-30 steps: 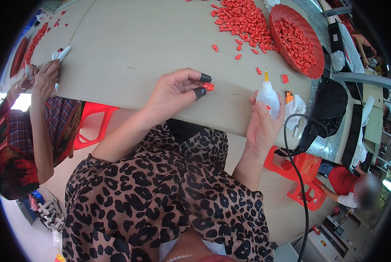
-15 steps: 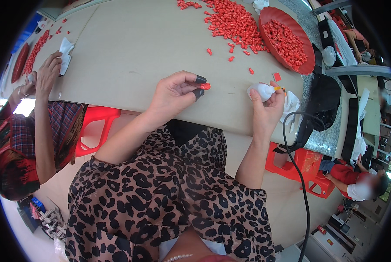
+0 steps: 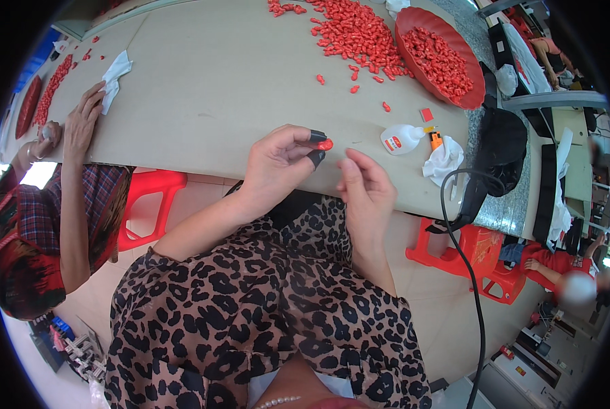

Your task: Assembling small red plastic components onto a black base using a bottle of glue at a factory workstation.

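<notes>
My left hand (image 3: 281, 160), with black covers on its thumb and index fingertips, pinches a small red peanut-shaped piece (image 3: 326, 144) above the near part of the table. Just right of it is my right hand (image 3: 369, 187), its fingers loosely bent and their tips slightly apart; I see nothing in them. The fingertips do not touch the red piece. Beyond my right hand a white squeeze bottle (image 3: 399, 140) with a yellow tip lies on the table. Next to it are an orange lighter (image 3: 436, 140) and a crumpled white cloth (image 3: 443, 162).
A heap of red pieces (image 3: 356, 34) and a red scalloped bowl (image 3: 479, 85) full of them occupy the far right. A small red square (image 3: 426, 114) lies near the bottle. A black cable (image 3: 470, 273) hangs at right. A co-worker's hand (image 3: 83, 123) touches white paper (image 3: 117, 75) at left.
My right hand has let go of the white bottle, leaving it on the table, and moved left toward my left hand. My left hand still pinches the red piece, slightly farther right.
</notes>
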{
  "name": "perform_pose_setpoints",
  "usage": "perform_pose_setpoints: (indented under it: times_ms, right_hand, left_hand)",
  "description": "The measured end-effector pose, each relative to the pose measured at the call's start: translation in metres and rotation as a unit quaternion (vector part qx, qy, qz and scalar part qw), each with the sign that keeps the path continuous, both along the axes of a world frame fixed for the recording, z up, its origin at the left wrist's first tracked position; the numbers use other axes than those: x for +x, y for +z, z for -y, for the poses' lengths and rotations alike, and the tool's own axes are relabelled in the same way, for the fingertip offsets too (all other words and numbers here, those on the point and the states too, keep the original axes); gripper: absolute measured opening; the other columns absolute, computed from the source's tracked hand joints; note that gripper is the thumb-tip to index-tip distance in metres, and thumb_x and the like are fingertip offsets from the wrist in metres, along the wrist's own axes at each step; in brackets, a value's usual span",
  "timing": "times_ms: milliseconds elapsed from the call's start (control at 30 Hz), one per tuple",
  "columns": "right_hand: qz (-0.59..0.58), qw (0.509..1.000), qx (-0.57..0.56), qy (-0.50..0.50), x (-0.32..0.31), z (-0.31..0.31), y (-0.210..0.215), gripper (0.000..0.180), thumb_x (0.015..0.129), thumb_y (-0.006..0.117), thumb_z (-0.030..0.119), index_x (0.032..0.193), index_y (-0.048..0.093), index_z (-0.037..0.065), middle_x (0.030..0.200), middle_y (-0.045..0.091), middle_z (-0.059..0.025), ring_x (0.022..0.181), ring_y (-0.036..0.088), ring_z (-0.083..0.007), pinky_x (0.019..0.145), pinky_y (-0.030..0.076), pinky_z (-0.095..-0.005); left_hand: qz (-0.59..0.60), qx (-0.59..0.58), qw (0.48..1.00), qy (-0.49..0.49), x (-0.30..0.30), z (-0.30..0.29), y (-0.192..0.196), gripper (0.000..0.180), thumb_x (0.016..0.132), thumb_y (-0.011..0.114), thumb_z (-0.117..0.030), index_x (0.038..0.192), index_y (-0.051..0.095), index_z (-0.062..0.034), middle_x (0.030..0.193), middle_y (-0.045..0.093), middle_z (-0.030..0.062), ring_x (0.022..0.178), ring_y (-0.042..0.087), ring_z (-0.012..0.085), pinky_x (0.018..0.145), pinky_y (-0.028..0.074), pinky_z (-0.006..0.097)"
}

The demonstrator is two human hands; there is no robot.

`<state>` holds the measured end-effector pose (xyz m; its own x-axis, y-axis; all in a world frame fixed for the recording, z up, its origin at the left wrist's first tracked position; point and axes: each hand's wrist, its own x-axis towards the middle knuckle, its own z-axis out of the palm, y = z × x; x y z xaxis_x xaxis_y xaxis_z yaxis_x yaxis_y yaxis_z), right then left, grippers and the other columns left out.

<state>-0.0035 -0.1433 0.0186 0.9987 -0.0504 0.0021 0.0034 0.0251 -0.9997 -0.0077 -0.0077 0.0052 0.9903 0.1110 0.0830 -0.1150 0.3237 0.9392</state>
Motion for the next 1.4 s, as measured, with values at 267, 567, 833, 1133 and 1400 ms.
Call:
perform_pose_setpoints:
  times_ms: [267, 567, 833, 1133, 1400]
  right_hand:
    - [-0.157, 0.956, 0.218, 0.117, 0.012, -0.009, -0.002, 0.016, 0.078, 0.056, 0.005, 0.091, 0.053, -0.004, 0.073, 0.055, -0.0042, 0.051, 0.045, -0.0038, 0.039, 0.035, -0.0152]
    - [-0.201, 0.939, 0.247, 0.131, 0.016, -0.003, -0.001, 0.013, 0.078, 0.055, 0.004, 0.087, 0.054, -0.004, 0.072, 0.058, -0.0069, 0.048, 0.048, -0.0054, 0.039, 0.039, -0.0163]
    - [-0.262, 0.917, 0.217, 0.210, 0.024, 0.004, 0.013, 0.012, 0.077, 0.055, 0.005, 0.085, 0.055, -0.005, 0.070, 0.059, -0.0085, 0.047, 0.048, -0.0049, 0.040, 0.041, -0.0165]
    - [-0.211, 0.942, 0.071, 0.252, 0.024, -0.003, 0.033, 0.018, 0.078, 0.054, 0.004, 0.093, 0.055, -0.006, 0.071, 0.058, -0.0063, 0.049, 0.046, -0.0031, 0.043, 0.039, -0.0157]
    - [-0.093, 0.958, -0.073, 0.260, 0.019, -0.010, 0.034, 0.020, 0.074, 0.056, 0.002, 0.093, 0.057, -0.003, 0.071, 0.052, -0.0016, 0.054, 0.045, -0.0031, 0.047, 0.036, -0.0143]
  left_hand:
    - [0.012, 0.099, 0.995, 0.019, -0.005, 0.002, -0.005, 0.019, 0.074, 0.053, 0.008, 0.092, 0.053, 0.0028, 0.094, 0.049, 0.0070, 0.086, 0.054, 0.0137, 0.077, 0.045, 0.023]
    - [0.068, 0.239, 0.969, -0.015, -0.007, -0.006, -0.001, 0.019, 0.076, 0.051, 0.006, 0.094, 0.053, 0.0045, 0.092, 0.053, 0.0099, 0.083, 0.055, 0.0143, 0.074, 0.046, 0.024]
    - [-0.087, -0.078, 0.986, -0.121, -0.003, -0.019, -0.001, 0.016, 0.078, 0.054, -0.001, 0.093, 0.054, 0.0027, 0.083, 0.058, 0.0073, 0.072, 0.056, 0.0100, 0.066, 0.046, 0.020]
    - [-0.183, -0.275, 0.927, -0.177, -0.006, -0.024, 0.004, 0.022, 0.078, 0.053, -0.001, 0.099, 0.051, -0.0008, 0.085, 0.057, 0.0082, 0.074, 0.056, 0.0120, 0.066, 0.047, 0.022]
    - [-0.168, -0.314, 0.916, -0.185, -0.008, -0.026, 0.000, 0.025, 0.079, 0.050, 0.000, 0.104, 0.049, -0.0028, 0.096, 0.054, 0.0086, 0.083, 0.054, 0.0130, 0.071, 0.047, 0.023]
